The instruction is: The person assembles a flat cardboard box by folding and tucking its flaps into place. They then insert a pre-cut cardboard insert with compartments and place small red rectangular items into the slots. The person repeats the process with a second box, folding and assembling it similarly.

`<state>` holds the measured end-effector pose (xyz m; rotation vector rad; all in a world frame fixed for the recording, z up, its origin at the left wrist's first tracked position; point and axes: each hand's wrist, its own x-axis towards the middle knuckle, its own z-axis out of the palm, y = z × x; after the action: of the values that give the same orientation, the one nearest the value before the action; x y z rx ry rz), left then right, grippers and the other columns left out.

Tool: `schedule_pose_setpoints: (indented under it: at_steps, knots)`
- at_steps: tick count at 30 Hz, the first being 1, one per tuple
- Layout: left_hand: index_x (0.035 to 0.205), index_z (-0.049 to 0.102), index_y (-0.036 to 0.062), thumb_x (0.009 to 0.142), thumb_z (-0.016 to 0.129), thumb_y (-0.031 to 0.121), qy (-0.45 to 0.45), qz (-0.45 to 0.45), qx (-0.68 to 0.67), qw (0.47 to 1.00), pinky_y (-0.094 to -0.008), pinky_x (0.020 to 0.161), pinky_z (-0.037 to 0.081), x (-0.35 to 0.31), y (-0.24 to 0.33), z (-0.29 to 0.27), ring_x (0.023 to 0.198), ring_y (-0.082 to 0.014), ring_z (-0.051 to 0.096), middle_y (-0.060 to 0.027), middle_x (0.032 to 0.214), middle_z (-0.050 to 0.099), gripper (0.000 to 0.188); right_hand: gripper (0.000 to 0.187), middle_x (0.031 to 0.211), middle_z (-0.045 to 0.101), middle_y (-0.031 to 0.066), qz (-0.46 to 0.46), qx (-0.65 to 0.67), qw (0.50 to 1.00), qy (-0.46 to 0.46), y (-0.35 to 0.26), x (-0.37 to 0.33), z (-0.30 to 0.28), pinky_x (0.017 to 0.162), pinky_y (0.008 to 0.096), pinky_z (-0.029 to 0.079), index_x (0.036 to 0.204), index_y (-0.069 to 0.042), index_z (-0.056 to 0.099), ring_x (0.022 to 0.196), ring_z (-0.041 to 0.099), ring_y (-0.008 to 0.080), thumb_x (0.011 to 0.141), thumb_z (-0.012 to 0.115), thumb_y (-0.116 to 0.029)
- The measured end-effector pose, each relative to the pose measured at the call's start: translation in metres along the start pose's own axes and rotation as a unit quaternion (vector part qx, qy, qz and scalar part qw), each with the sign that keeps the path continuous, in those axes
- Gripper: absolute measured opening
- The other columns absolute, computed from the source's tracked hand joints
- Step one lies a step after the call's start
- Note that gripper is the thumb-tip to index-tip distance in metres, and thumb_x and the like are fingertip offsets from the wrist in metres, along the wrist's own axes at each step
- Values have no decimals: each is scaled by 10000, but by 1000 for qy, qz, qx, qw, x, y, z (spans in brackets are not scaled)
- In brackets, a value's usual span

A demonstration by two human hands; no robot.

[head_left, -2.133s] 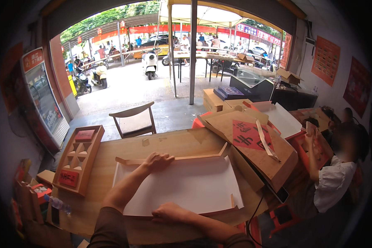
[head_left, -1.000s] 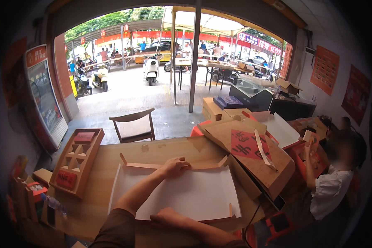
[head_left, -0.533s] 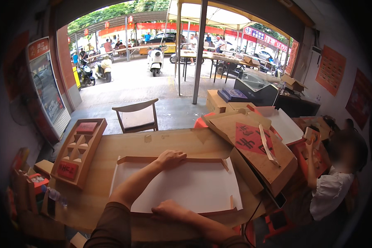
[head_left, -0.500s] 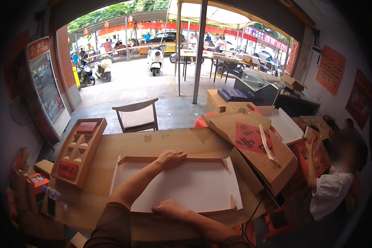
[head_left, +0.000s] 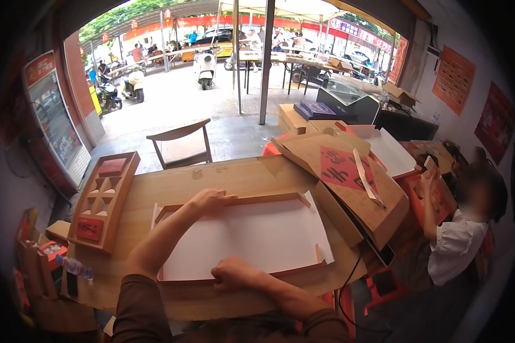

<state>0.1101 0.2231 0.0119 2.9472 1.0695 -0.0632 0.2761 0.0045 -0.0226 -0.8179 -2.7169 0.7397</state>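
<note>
A shallow cardboard box, white inside with brown folded edges, lies flat before me on the wooden table. My left hand reaches across to its far wall, fingers bent over the brown edge. Down at the near wall, my right hand is closed, its curled fingers pressed against the edge; the thumb side partly hides the grip. Brown corner flaps stand at the box's far left, far right and near right.
At the left lies a brown compartment box with red packets. A large brown carton with a red label sits right of the box. A chair stands beyond the table, a plastic bottle at its left edge. A co-worker works at far right.
My left hand has slid leftward along the far wall. The right hand sits a little farther right on the near wall. The whole view has shifted slightly.
</note>
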Motion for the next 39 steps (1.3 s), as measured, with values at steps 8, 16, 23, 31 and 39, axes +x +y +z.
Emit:
schedule_pose_setpoints:
  at_steps: [8,16,23,31,39]
  knots:
    - [1256,612,79,1054,511,174,-60,-109,74,989,-495,830,604,-54,-19,-10,956,-386,771,-187,1028,776,245,272,750,716,147,-37,-29,999,-2,7,-3,-13,675,504,557,789,-112,760,731,703,393,837,792,-377]
    - [1507,524,108,1057,507,137,-17,-102,-6,995,-491,951,594,-80,-32,-1,1113,-382,746,-210,1160,758,451,320,820,728,139,-21,-60,998,-13,3,-19,-30,732,495,568,841,-97,736,817,718,378,951,754,-397]
    - [1429,581,66,966,597,48,26,-117,-105,987,-474,990,558,-130,-43,-28,1159,-399,705,-212,1209,731,464,271,973,721,69,55,-86,994,38,25,-34,-43,923,470,555,880,-104,721,1023,699,317,968,772,-356]
    - [1226,656,53,924,620,106,0,-140,-116,983,-522,903,556,-202,-41,10,1007,-426,729,-199,1084,768,309,383,1230,712,107,50,-137,989,38,40,-47,-73,1288,646,218,1034,-138,783,1486,460,361,940,772,-509]
    - [1273,669,54,931,582,120,56,-270,-190,942,-499,958,559,-237,4,10,1099,-419,730,-242,1103,773,360,453,1347,637,91,-1,-182,979,92,45,-46,-60,1285,669,211,951,-133,714,1530,408,397,894,816,-571]
